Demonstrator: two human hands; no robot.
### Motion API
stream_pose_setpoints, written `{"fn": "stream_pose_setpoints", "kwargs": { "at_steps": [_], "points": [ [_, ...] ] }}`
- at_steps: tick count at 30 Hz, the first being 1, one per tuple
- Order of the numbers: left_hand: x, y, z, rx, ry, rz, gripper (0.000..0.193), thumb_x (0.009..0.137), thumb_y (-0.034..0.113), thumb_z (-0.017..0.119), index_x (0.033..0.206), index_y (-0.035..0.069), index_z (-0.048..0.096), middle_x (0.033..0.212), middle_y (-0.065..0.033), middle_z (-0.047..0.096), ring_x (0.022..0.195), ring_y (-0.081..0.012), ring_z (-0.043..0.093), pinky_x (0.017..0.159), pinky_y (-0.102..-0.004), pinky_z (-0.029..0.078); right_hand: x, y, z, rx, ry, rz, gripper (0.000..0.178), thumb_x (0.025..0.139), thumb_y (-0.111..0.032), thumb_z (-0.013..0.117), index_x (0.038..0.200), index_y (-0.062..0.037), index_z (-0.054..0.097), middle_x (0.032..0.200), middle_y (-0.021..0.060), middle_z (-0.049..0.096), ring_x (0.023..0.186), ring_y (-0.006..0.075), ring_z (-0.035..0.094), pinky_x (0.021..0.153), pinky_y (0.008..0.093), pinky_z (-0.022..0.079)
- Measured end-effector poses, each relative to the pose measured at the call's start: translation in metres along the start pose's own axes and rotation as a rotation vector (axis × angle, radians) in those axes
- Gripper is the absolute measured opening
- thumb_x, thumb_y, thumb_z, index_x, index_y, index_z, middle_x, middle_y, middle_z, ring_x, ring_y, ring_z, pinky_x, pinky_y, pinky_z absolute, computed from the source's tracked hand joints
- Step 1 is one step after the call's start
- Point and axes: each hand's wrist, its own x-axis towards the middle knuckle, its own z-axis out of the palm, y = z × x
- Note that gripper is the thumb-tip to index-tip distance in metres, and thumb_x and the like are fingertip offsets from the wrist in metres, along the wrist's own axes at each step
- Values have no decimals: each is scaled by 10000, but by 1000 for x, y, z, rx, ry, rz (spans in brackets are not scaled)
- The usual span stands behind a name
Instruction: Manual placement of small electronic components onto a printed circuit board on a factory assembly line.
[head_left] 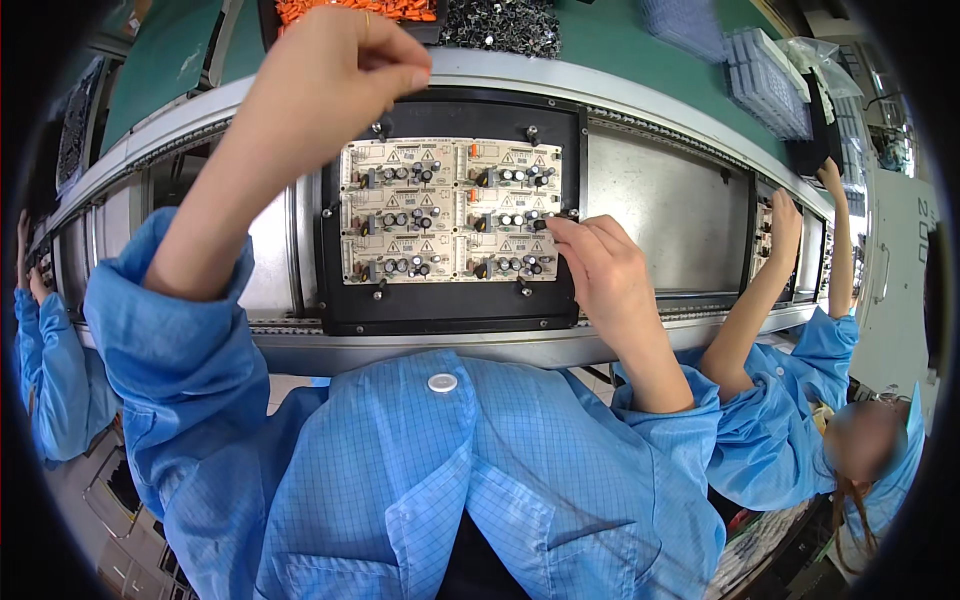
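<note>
A panel of cream circuit boards lies in a black frame, in front of my body. The boards carry rows of small capacitors and other components. Two small orange parts sit in the right column, one in the top board and one in the middle board. My left hand is raised over the frame's far left, thumb and forefinger pinched; whatever is between them is hidden. At the panel's right edge, my right hand is closed, fingertips against a black cylindrical capacitor; what they grip cannot be made out.
Beyond the rail are a tray of orange parts and a heap of small black-and-metal parts. Clear plastic trays stack at far right. A conveyor chain runs along the line. Co-workers' arms work at right; another blue sleeve shows left.
</note>
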Motion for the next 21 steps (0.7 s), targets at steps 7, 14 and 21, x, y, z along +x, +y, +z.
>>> {"fn": "stream_pose_setpoints", "kwargs": {
  "at_steps": [7,14,21],
  "points": [
    [-47,19,21,-117,-243,-117,145,865,48,690,966,-57,693,787,-56,689,701,-81,604,627,-239,496,12,9,-22,168,-8,118,233,793,56,703,1016,-12,687,857,100,696,729,229,656,673,346,534],
    [-82,20,64,9,-178,32,120,831,21,649,944,-12,673,830,-181,680,781,-324,660,720,-390,537,154,91,-18,43,282,-5,164,860,-58,683,1014,-3,683,910,81,712,818,106,652,755,242,509],
    [-93,17,78,124,-152,75,138,824,3,642,960,-5,624,883,-182,643,875,-363,605,792,-426,505,201,104,7,184,239,48,215,775,19,636,984,-6,675,861,157,713,803,252,704,728,322,546]
  ]
}}
